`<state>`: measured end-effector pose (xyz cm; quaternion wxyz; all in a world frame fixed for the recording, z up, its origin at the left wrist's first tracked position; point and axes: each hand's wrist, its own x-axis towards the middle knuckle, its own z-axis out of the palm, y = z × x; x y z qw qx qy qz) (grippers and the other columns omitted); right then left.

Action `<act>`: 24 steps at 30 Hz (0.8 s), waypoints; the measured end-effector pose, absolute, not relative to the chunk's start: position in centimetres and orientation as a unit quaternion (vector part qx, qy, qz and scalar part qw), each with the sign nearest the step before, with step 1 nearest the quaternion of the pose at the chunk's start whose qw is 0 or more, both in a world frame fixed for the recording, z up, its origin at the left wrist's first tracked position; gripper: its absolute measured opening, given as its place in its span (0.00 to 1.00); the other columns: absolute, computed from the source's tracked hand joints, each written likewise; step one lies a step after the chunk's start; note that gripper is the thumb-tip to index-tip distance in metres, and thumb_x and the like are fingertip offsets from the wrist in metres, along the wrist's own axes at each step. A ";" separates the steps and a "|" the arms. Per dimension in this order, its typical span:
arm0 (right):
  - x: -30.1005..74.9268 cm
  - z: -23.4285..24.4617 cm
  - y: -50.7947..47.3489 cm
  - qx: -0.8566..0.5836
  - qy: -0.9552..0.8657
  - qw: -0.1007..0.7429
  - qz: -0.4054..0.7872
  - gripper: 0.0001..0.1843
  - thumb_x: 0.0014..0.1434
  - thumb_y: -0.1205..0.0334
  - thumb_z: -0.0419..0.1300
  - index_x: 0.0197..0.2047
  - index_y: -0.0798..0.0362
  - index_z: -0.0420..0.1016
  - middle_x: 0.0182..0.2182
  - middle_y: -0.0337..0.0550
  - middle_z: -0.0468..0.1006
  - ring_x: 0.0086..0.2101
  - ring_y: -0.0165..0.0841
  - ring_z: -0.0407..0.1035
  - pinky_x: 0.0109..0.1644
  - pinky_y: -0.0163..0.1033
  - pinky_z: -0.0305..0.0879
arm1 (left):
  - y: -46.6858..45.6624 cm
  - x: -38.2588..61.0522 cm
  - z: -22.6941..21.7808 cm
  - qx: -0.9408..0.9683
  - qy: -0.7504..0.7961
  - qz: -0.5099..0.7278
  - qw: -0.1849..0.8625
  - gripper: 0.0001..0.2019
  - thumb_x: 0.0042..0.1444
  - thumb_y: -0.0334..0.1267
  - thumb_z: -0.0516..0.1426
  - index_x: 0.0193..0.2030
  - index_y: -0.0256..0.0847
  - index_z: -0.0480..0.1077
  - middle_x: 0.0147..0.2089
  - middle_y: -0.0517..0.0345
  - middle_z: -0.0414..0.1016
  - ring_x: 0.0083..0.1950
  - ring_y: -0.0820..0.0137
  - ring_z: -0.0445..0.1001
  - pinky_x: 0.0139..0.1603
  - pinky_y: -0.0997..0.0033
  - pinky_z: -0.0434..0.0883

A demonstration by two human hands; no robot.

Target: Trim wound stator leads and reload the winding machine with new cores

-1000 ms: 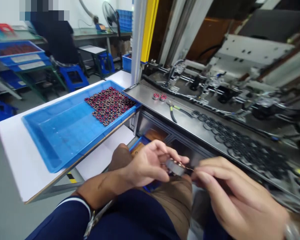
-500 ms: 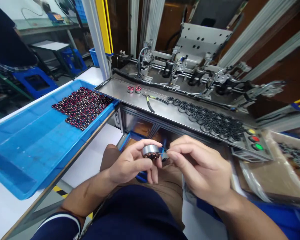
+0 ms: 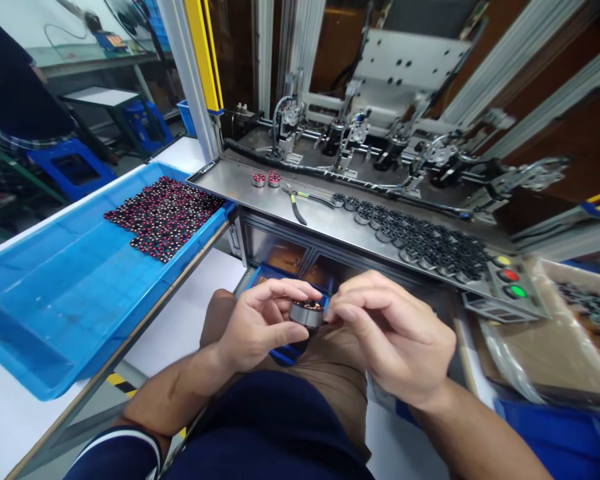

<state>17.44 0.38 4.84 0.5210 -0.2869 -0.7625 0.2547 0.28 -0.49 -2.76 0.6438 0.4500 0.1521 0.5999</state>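
Note:
My left hand [image 3: 250,327] grips a round motor stator [image 3: 307,315] by its edge, thumb in front and fingers behind. The part has a smooth silver side wall and copper windings on its upturned face. Close at its right edge is my right hand [image 3: 395,337], with thumb and forefinger pinched together. Whatever lies between those fingertips is too small or hidden to make out. Both hands are above my lap, in front of the metal bench.
Side cutters [image 3: 300,203] and two red-topped stators [image 3: 267,179] lie on the metal ledge [image 3: 235,181], beside many black rings [image 3: 420,240]. At left is a blue tray [image 3: 55,300] of wound parts [image 3: 165,213]. Lit buttons [image 3: 517,291] sit right, near a plastic-lined box [image 3: 535,360]. A person sits far left.
The stator has been tipped over in my left hand, so its wound face now points up instead of down. My right fingertips have moved slightly left, nearer to it.

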 end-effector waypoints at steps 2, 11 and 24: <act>17.0 4.5 -0.3 -0.327 -0.719 0.543 0.284 0.08 0.60 0.75 0.61 0.31 0.56 0.77 0.26 0.41 0.76 0.29 0.29 0.70 0.34 0.35 0.67 | -0.2 0.3 -2.8 0.452 0.157 0.615 0.627 0.17 0.49 0.28 0.68 0.46 0.45 0.76 0.56 0.53 0.75 0.51 0.67 0.79 0.52 0.68 0.75; 14.4 0.3 -2.9 -0.338 -0.444 0.491 0.670 0.12 0.62 0.57 0.64 0.28 0.54 0.75 0.23 0.38 0.75 0.24 0.28 0.68 0.29 0.33 0.66 | 1.2 -0.2 -2.9 0.442 0.148 0.610 0.640 0.16 0.46 0.30 0.70 0.41 0.44 0.74 0.51 0.57 0.76 0.48 0.67 0.81 0.50 0.67 0.77; 14.9 -0.6 -1.4 -0.220 -0.428 0.467 0.742 0.16 0.60 0.48 0.63 0.42 0.53 0.78 0.30 0.44 0.76 0.30 0.34 0.72 0.35 0.40 0.73 | 1.3 -0.9 -2.9 0.583 0.179 0.577 0.544 0.25 0.43 0.41 0.72 0.49 0.47 0.74 0.55 0.49 0.76 0.64 0.55 0.69 0.64 0.50 0.66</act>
